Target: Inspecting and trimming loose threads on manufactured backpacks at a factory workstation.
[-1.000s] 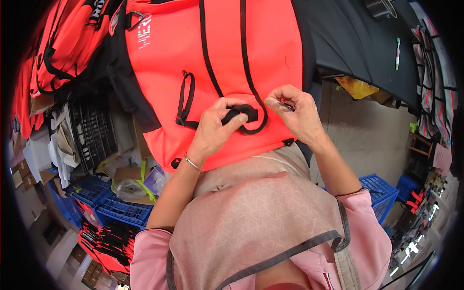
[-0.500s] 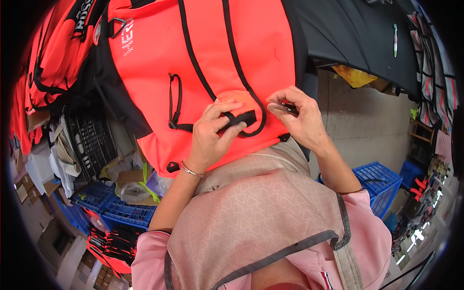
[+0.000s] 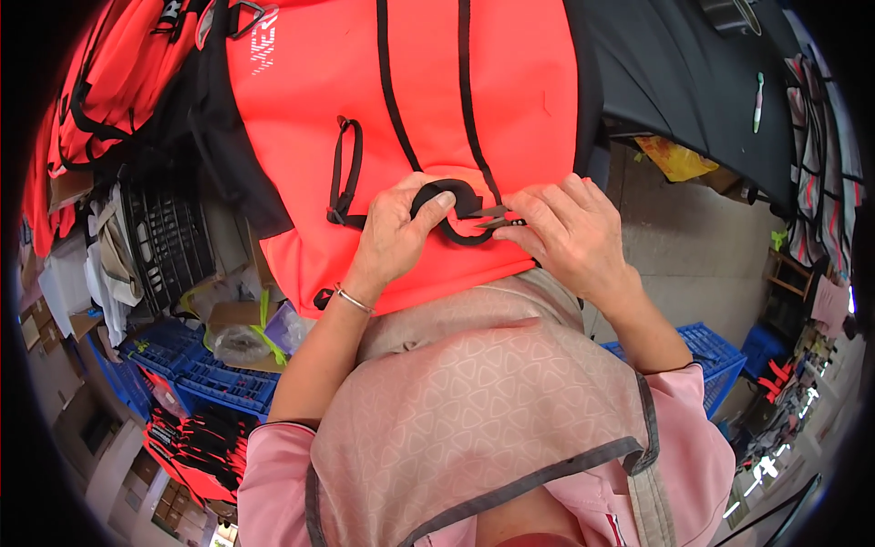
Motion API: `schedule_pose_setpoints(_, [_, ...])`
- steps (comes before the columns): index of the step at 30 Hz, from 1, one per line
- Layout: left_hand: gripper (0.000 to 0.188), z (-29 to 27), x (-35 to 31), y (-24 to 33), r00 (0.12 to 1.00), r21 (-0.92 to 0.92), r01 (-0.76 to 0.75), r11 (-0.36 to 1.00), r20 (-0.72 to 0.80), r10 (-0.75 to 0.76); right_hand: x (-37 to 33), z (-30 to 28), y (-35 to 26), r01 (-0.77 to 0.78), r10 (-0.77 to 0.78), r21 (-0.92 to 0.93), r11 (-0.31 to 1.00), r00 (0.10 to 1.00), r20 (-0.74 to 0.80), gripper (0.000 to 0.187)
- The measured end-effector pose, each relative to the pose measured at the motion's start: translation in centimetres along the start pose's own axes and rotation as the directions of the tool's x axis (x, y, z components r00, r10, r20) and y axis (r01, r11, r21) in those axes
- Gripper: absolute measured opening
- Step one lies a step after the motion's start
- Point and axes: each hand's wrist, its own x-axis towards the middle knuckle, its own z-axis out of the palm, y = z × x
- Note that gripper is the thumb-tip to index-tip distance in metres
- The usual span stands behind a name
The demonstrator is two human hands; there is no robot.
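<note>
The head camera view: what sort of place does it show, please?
Probably a bag workshop: a red-and-black bag lies before the person, similar red items are gathered at upper left, and the right hand holds small snips.

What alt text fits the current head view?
A person's right hand holds small metal snips near a black strap pinched in the left hand, over a bright orange-red bag. Blue crates stand on either side.

A toothbrush [image 3: 758, 102] on black cloth [image 3: 670, 77], yellow bag [image 3: 673, 159], blue plastic crates [image 3: 223, 377].
</note>
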Motion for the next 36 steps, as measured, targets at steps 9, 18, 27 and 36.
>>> schedule_pose_setpoints(9, [0.024, -0.4, 0.5, -0.5, 0.999, -0.018, 0.025, 1.0, 0.032, -0.025, 2.2, 0.6, 1.2, 0.224, -0.222, -0.017, 0.975, 0.973, 0.068, 0.033])
schedule_pose_setpoints(18, [0.023, -1.3, 0.7, -0.8, 0.988, -0.071, 0.072, 0.995, 0.143, -0.061, 5.3, 0.4, 2.7, 0.476, -0.49, 0.114, 0.872, 0.849, 0.197, 0.023])
schedule_pose_setpoints(27, [0.022, -1.8, 0.8, -0.6, 0.969, -0.064, 0.109, 0.992, 0.229, -0.091, 6.7, 1.1, 2.8, 0.602, -0.625, 0.177, 0.779, 0.767, 0.142, 0.017])
schedule_pose_setpoints(36, [0.019, -1.7, 0.5, -0.8, 0.96, -0.158, 0.129, 0.979, 0.266, -0.084, 6.4, 1.6, 3.7, 0.328, -0.472, 0.404, 0.854, 0.813, 0.339, 0.022])
